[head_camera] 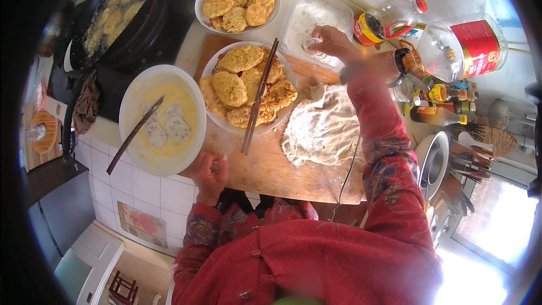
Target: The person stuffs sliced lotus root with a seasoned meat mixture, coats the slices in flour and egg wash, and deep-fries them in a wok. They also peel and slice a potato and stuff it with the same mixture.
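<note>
My right hand (334, 44) reaches into a clear plastic tray of white flour (299, 17), its fingers gripping a flour-coated lotus root slice (312, 41). My left hand (211, 174) is curled at the edge of the wooden board, beside the rim of a white bowl (128, 77). In the bowl's yellow batter lie several coated lotus root slices (177, 123), and a dark chopstick (142, 125) rests across it. A plate of fried, battered pieces (230, 89) stands between the hands with a pair of chopsticks (260, 97) laid over it. Whether my left hand holds anything is hidden.
A wok (76, 57) with pieces frying in oil stands on the black stove at the upper left. Another plate of fried pieces (233, 4) is at the back. A floury cloth (324, 127) lies on the cutting board (254, 173). Oil jugs (461, 48) and bottles line the right.
</note>
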A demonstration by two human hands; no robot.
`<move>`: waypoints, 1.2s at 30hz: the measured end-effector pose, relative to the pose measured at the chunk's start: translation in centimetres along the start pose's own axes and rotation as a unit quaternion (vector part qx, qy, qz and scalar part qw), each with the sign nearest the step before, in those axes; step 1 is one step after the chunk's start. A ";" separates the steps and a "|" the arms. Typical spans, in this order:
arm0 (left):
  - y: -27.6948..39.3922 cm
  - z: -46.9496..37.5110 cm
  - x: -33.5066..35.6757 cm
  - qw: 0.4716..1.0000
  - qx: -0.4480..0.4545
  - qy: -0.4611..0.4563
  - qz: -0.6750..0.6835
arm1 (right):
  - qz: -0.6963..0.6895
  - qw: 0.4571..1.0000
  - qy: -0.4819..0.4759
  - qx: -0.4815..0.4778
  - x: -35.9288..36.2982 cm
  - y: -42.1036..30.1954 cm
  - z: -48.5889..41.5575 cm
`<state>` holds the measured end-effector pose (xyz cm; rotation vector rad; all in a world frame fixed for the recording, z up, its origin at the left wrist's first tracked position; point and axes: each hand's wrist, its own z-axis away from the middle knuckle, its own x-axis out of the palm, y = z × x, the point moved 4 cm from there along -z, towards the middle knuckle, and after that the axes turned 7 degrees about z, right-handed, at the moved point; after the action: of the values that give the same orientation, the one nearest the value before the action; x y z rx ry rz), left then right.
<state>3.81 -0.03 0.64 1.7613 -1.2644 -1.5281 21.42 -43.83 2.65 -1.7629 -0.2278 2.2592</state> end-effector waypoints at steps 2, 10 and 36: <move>0.0 0.0 0.0 1.000 0.001 0.001 0.000 | -0.009 1.000 -0.016 0.023 -0.3 0.5 -0.5; 0.2 -0.3 -0.1 1.000 0.013 0.012 0.011 | -0.033 0.998 -0.040 -0.024 -1.9 -0.9 -0.8; 0.5 0.1 -0.4 0.999 0.004 0.049 0.003 | -0.056 0.997 0.001 -0.056 -0.3 -1.9 -2.1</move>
<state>3.56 0.10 1.22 1.8129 -1.2269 -1.4166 23.77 -42.22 2.94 -1.7586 -0.4490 2.2060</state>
